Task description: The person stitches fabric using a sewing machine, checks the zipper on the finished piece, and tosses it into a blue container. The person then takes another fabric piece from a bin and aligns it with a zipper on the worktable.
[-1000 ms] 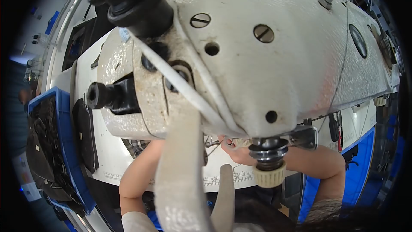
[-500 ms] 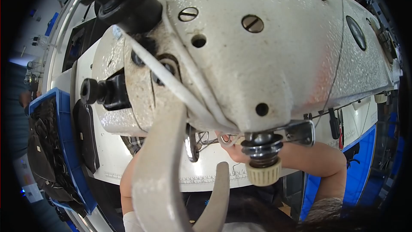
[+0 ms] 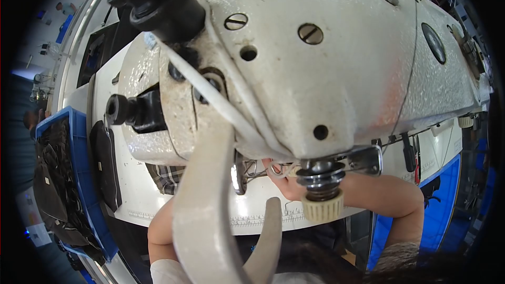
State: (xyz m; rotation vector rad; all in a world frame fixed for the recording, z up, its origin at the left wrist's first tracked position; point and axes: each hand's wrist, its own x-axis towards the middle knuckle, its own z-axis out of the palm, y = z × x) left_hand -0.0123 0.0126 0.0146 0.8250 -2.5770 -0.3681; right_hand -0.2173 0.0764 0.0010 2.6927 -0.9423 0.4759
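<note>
The two bare arms (image 3: 389, 195) bent inward beneath one off-white metal sewing machine (image 3: 284, 84) — the left hand hidden, the right hand (image 3: 286, 185) half-covered, any grip impossible to tell — and one black-and-white checked cloth (image 3: 171, 176) lay on the white table (image 3: 139, 195) below the machine's left end.

White tabletop (image 3: 135, 181) is spreading beneath the fingers (image 3: 281, 183), glare (image 3: 246, 202) is shining just left of them, blue surface (image 3: 447, 200) is showing to their lower right, pale rails (image 3: 67, 66) are running far left, grey expanse (image 3: 32, 32), wall or floor unclear, is lying beyond.
</note>
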